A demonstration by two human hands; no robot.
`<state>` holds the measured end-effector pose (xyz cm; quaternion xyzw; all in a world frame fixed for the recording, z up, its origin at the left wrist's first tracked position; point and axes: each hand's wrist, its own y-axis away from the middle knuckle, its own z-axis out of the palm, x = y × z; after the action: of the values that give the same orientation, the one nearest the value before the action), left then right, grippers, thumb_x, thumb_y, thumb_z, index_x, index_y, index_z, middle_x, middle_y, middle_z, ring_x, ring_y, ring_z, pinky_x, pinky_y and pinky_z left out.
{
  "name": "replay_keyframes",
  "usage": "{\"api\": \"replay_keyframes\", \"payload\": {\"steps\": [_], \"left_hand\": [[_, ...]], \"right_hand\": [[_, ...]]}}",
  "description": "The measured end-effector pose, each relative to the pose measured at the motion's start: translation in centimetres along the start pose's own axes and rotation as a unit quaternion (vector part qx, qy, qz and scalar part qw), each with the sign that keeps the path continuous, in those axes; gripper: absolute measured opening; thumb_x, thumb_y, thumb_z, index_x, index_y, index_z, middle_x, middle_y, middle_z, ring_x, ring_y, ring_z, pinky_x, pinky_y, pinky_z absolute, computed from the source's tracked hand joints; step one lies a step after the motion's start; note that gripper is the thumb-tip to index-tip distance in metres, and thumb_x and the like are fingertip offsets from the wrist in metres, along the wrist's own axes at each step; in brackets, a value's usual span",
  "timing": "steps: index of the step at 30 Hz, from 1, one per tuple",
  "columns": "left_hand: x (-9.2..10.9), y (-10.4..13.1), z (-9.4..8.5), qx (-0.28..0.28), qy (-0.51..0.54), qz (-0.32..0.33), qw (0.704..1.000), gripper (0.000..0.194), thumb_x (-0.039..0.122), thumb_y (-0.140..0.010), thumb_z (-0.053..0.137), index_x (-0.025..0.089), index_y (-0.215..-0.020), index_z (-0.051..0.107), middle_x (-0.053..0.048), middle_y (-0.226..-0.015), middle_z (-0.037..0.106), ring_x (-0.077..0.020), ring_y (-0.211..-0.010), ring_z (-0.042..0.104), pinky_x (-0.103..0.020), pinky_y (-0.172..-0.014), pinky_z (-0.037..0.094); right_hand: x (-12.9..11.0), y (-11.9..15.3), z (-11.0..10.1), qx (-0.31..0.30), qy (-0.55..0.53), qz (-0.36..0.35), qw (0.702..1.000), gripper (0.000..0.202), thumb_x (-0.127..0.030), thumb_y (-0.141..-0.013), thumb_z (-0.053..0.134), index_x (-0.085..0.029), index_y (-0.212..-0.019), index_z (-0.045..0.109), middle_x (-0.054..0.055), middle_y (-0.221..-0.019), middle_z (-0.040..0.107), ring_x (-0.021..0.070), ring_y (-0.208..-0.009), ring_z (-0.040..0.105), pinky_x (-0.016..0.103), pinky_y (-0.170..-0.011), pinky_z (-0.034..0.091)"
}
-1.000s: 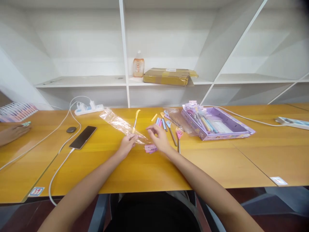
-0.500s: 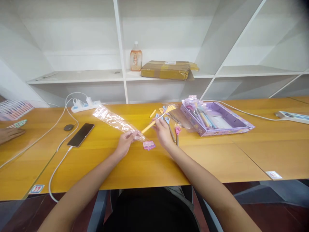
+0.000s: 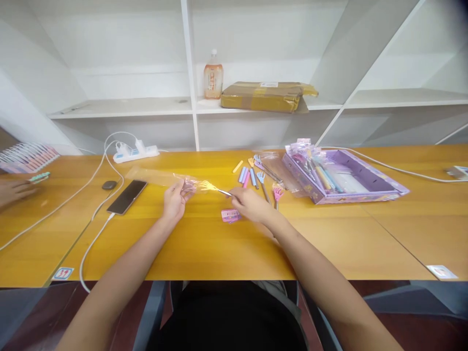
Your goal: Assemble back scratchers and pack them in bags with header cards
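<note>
My left hand (image 3: 174,201) is closed on a clear plastic bag (image 3: 161,176), which stretches out to the left over the table. In my right hand (image 3: 250,202) is a back scratcher with a yellow claw head (image 3: 209,186) and a thin metal rod. The claw points left, at the bag's end beside my left fingers; whether its tips are inside cannot be made out. My right fingers hide the handle. Below the rod lie small pink-purple cards (image 3: 230,215). Right of them are a blue back scratcher (image 3: 261,178) and a pink back scratcher (image 3: 278,194).
Several coloured tubes (image 3: 242,174) lie behind my right hand. A purple box (image 3: 361,197) with packaged items stands at the right. Left are a phone (image 3: 127,197), its cable and a power strip (image 3: 134,154). Another person's hand (image 3: 14,191) rests at the far left.
The back scratcher has turned round: its claw pointed up and right, and now points left at the bag. My left hand and the bag have shifted left. The view has moved slightly.
</note>
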<state>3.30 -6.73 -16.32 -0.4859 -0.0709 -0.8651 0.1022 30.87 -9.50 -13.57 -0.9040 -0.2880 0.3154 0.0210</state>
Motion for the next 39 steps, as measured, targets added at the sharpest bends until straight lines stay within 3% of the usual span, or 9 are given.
{"api": "replay_keyframes", "payload": {"steps": [8,14,18,26,31,34,39], "left_hand": [[-0.9,0.4,0.3,-0.03,-0.03,-0.043,0.998,0.032,0.038,-0.083,0.094,0.014,-0.09,0.074,-0.007,-0.09,0.082,-0.018,-0.081,0.079,-0.03,-0.076,0.066],[-1.5,1.3,0.6,-0.092,-0.045,-0.072,0.992,0.035,0.041,-0.083,0.095,0.013,-0.09,0.074,-0.008,-0.09,0.081,-0.0176,-0.081,0.078,-0.033,-0.08,0.068],[-1.7,1.9,0.8,-0.123,-0.073,-0.069,0.987,0.042,0.045,-0.078,0.097,0.013,-0.088,0.073,-0.008,-0.087,0.081,-0.018,-0.08,0.078,-0.031,-0.08,0.067],[-0.1,-0.5,0.0,0.036,0.01,0.011,0.999,0.036,0.037,-0.081,0.096,0.017,-0.082,0.066,0.0,-0.072,0.074,-0.0133,-0.072,0.076,-0.026,-0.077,0.064],[1.0,-1.3,-0.2,0.071,0.053,-0.01,0.996,0.029,0.032,-0.087,0.091,0.017,-0.083,0.067,0.001,-0.07,0.074,-0.0111,-0.067,0.073,-0.024,-0.076,0.064],[0.7,-0.7,0.2,0.035,0.039,-0.048,0.997,0.024,0.033,-0.09,0.089,0.016,-0.088,0.072,-0.003,-0.079,0.079,-0.0123,-0.07,0.075,-0.025,-0.074,0.065],[-1.3,1.9,1.1,-0.092,-0.041,-0.09,0.991,0.037,0.044,-0.08,0.096,0.013,-0.089,0.078,-0.006,-0.08,0.079,-0.0156,-0.071,0.075,-0.027,-0.069,0.065]], "right_hand": [[0.3,0.2,0.5,0.009,0.074,-0.035,0.997,0.02,-0.014,-0.104,0.051,-0.019,-0.093,0.067,0.004,-0.088,0.061,0.0179,-0.078,0.054,0.029,-0.075,0.036],[0.6,-0.1,2.1,0.008,0.014,-0.072,0.997,0.027,-0.02,-0.112,0.044,-0.017,-0.114,0.071,0.006,-0.096,0.061,0.019,-0.084,0.057,0.03,-0.082,0.042],[0.2,-0.2,2.6,0.018,-0.024,-0.082,0.996,0.025,-0.022,-0.113,0.047,-0.018,-0.111,0.071,0.007,-0.095,0.064,0.0199,-0.086,0.06,0.031,-0.084,0.045],[0.7,0.2,0.6,-0.033,-0.16,0.031,0.986,0.021,-0.027,-0.102,0.058,-0.019,-0.118,0.071,0.002,-0.09,0.074,0.0162,-0.071,0.062,0.028,-0.068,0.046],[0.8,0.1,-0.1,-0.084,-0.337,0.035,0.937,0.035,-0.04,-0.101,0.06,-0.02,-0.127,0.071,0.005,-0.103,0.077,0.0149,-0.074,0.065,0.027,-0.065,0.052],[0.8,-0.2,0.4,-0.07,-0.369,0.045,0.926,0.037,-0.046,-0.094,0.072,-0.02,-0.12,0.075,0.002,-0.092,0.076,0.0148,-0.073,0.064,0.026,-0.065,0.051],[1.6,-0.9,2.1,0.049,-0.311,0.036,0.948,0.044,-0.049,-0.081,0.089,-0.019,-0.11,0.074,0.001,-0.093,0.072,0.0154,-0.076,0.064,0.029,-0.069,0.05]]}}
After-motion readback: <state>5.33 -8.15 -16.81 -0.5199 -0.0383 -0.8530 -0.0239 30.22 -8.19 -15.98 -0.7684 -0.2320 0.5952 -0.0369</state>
